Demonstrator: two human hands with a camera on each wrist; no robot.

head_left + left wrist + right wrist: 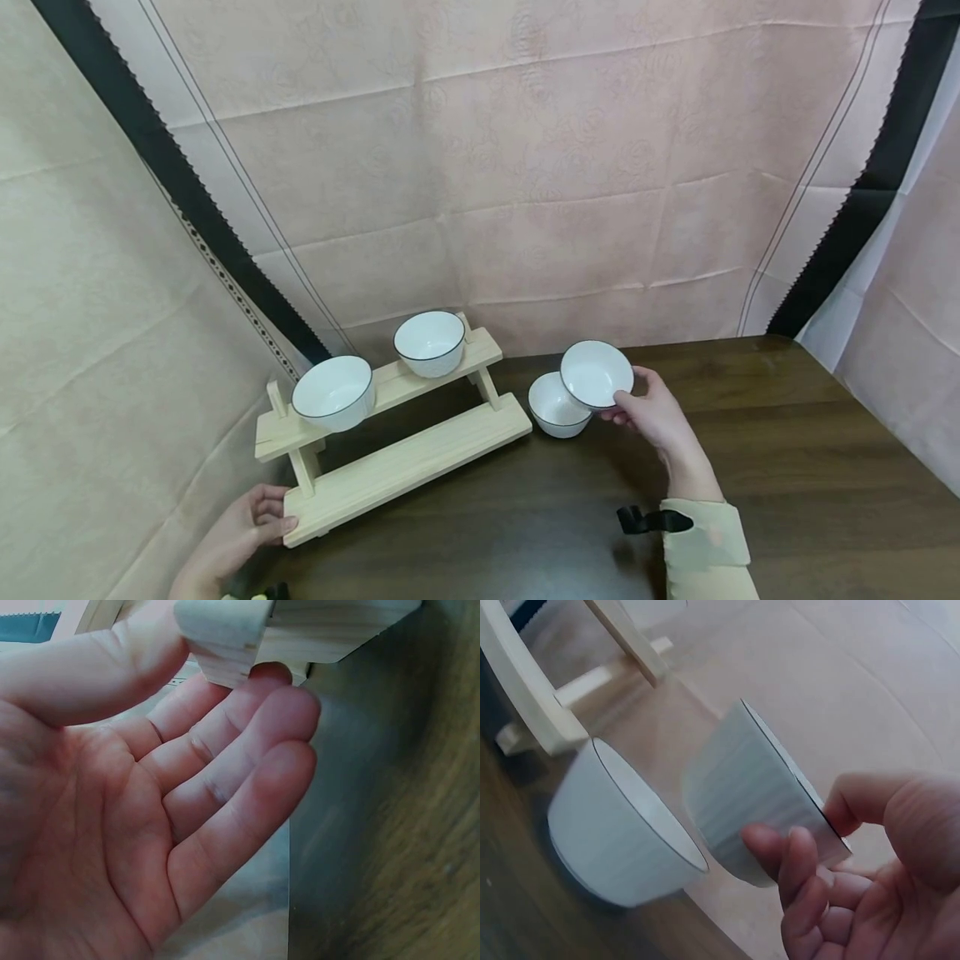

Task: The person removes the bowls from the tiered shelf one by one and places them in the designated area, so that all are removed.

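Observation:
My right hand [651, 410] pinches a white bowl [596, 372] with a dark rim, thumb at the rim and fingers against the outer side. In the right wrist view that bowl [742, 799] is tilted in the air beside a second white bowl [622, 825], which stands on the table. At the lower left, my left hand [243, 529] grips the end of the lower board of a two-tier wooden stand [408, 467]. The left wrist view shows thumb and fingers around the wooden board end [225, 637]. Two more white bowls [334, 393] [430, 343] sit on the upper board.
The dark brown table [810, 467] extends to the right of the bowls. Behind it hangs a pale pink cloth [555, 183], with dark-edged cloth panels on both sides. The stand's lower board carries no bowls.

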